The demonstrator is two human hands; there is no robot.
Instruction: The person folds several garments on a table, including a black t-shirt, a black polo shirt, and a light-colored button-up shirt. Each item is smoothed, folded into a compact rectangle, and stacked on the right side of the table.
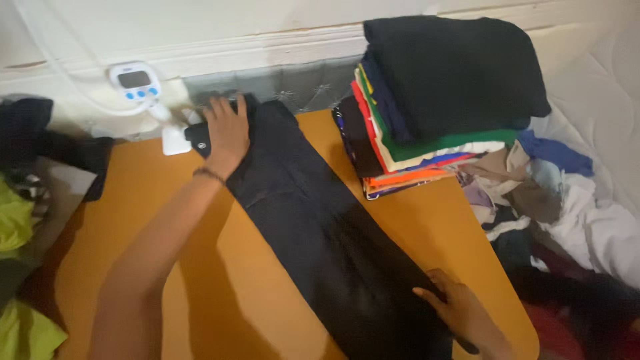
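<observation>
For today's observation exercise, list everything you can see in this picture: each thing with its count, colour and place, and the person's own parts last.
Dark garment: one, black, laid diagonally across the table.
Table: one, orange, centre.
Folded stack: one, many colours with black on top, table's far right corner.
Loose clothes: a heap, white and mixed, right.
Timer: one, white with blue buttons, far left by the wall.
Green cloth: yellow-green, left edge.
Left hand: flat on the garment's far end, wristband on.
Right hand: pressing the garment's near end.

An orange table (pixel 267 287) bears black trousers (pixel 320 233) and folded clothes (pixel 427 113).
</observation>
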